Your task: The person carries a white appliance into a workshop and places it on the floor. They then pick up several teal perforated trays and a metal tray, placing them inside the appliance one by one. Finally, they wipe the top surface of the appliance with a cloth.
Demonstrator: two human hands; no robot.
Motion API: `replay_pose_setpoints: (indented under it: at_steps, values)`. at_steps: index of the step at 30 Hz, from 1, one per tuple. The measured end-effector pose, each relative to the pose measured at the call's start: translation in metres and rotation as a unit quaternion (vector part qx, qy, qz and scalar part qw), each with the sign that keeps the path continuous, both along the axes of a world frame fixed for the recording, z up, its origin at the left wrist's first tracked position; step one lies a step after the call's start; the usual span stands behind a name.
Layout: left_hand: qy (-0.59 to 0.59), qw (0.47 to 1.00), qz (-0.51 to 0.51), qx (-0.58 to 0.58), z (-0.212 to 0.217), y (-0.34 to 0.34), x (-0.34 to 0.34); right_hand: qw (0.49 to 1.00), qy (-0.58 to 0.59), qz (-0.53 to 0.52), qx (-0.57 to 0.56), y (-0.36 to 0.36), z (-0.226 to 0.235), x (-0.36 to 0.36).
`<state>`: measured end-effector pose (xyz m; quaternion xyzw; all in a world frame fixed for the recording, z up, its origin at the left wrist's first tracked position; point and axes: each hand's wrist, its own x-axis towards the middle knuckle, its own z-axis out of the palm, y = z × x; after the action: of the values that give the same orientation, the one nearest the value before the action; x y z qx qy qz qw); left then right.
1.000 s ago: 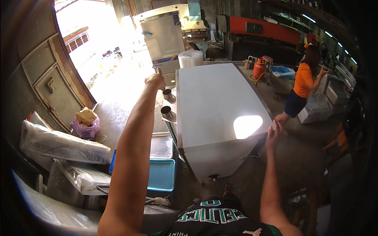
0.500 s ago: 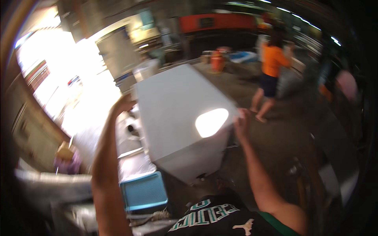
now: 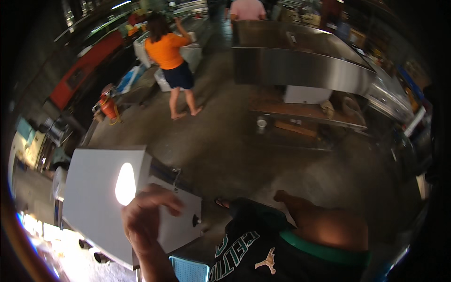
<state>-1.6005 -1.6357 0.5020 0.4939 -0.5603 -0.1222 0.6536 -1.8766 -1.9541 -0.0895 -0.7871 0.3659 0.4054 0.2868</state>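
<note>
A large white chest-shaped box (image 3: 91,188), like a chest freezer, stands at the lower left with a bright reflection on its top. A small black knob (image 3: 196,220) sits low on its end face. In front of the box hangs my left hand (image 3: 148,214), its fingers loosely bent and apart with nothing between them. Whether it touches the box, I cannot tell. Of my right arm (image 3: 319,223) only the upper part shows at the lower right, and its hand is hidden. Below the box is a light blue plastic surface (image 3: 190,269), partly cut off.
A person in an orange top (image 3: 167,54) stands farther off, back turned. A big stainless steel unit (image 3: 300,66) stands at the far right above a low brown bench (image 3: 305,113). An orange-red cylinder (image 3: 108,107) is at the left. Another person in pink (image 3: 248,10) is behind.
My view has swung to the right, so the white box now lies at the left. Both hands have come off its edges. My right hand has dropped out of sight.
</note>
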Motion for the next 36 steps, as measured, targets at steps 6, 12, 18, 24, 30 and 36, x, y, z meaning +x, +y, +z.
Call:
replay_pose_setpoints:
  at_steps: [6, 12, 18, 24, 30, 36]
  values:
    - [0.167, 0.811, -0.503, -0.248, 0.036, -0.117, -0.141, 0.885, 0.092, -0.456, -0.030, -0.009, 0.025, -0.207]
    - [0.247, 0.812, -0.355, -0.393, 0.056, -0.195, -0.201, 0.979, -0.065, 0.108, -0.158, -0.041, -0.017, -0.193]
    - [0.158, 0.749, -0.576, -0.286, 0.037, -0.308, -0.203, 0.924, -0.289, -0.251, 0.000, -0.129, -0.044, -0.103]
    - [0.348, 0.767, -0.538, 0.046, -0.091, -0.405, -0.084, 0.883, -0.320, -0.341, -0.044, -0.202, -0.009, -0.113]
    - [0.321, 0.689, -0.196, 0.619, -0.402, -0.435, -0.054, 0.942, -0.214, -0.072, -0.247, -0.226, -0.042, -0.253]
    - [0.017, 0.545, -0.172, 0.820, -0.499, -0.464, -0.121, 0.730, -0.067, -0.653, -0.191, -0.131, -0.027, -0.408]
